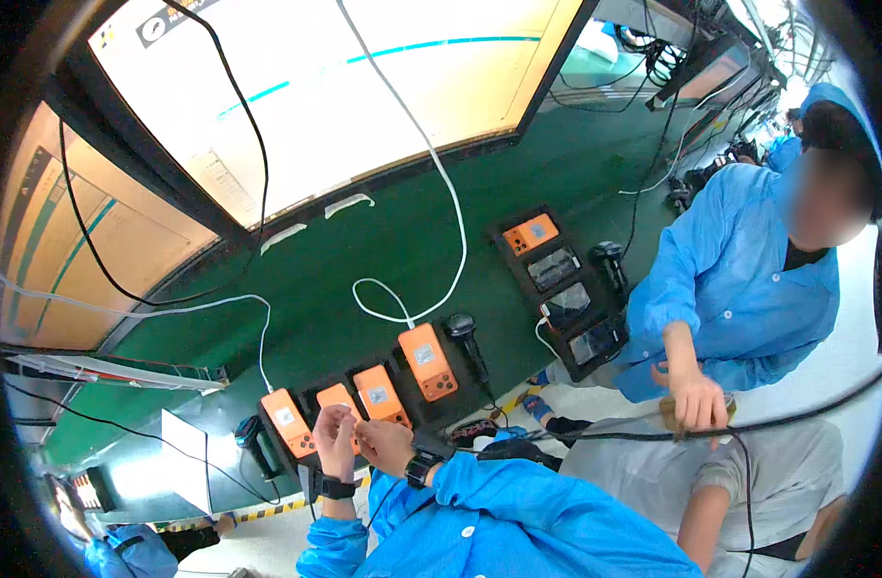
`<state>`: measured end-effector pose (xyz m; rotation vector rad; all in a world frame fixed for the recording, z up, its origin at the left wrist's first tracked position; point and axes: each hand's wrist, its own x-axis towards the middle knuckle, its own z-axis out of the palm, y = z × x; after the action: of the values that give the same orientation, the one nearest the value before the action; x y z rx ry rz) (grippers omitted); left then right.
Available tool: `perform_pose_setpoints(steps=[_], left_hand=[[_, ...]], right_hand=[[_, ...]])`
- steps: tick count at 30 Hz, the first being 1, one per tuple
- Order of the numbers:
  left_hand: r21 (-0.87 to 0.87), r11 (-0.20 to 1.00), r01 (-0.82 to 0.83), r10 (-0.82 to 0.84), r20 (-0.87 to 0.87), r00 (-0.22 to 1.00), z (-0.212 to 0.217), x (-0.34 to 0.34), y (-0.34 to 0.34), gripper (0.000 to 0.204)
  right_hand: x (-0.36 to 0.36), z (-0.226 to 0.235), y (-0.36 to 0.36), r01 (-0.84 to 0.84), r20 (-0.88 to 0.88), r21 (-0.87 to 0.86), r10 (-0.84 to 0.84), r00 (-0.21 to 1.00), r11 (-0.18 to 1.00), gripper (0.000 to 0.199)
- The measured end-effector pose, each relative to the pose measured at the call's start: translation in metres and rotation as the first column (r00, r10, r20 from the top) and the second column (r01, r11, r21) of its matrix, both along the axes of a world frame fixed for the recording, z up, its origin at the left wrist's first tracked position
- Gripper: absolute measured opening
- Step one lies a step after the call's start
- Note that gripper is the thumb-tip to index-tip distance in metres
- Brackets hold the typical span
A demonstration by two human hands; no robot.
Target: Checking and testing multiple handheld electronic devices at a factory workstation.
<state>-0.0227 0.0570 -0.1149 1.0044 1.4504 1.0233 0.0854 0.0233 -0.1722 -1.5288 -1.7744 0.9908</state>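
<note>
At left, a white cable runs into an orange phone; a snagged sleeve might tug it askew. Beside it, the left hand and right hand meet over the second phone, fingers bent and close together; whether they pinch anything, I cannot tell. A slip could scuff that phone, which lies in a black tray, its orange back partly hidden. Further right, a third phone and fourth phone show orange backs with pale labels.
</note>
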Motion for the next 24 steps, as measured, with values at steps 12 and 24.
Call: perform_pose_setpoints(steps=[12,24], left_hand=[[0.138,0.510,0.849,-0.822,-0.214,0.528,0.057,0.077,0.006,0.051],[0.146,0.161,0.976,-0.966,-0.180,0.186,0.044,0.098,-0.025,0.030]], right_hand=[[-0.007,-0.026,-0.027,-0.359,0.160,-0.142,0.379,0.911,0.922,0.019],[-0.034,-0.044,-0.021,-0.378,0.210,-0.220,0.422,0.882,0.899,0.020]])
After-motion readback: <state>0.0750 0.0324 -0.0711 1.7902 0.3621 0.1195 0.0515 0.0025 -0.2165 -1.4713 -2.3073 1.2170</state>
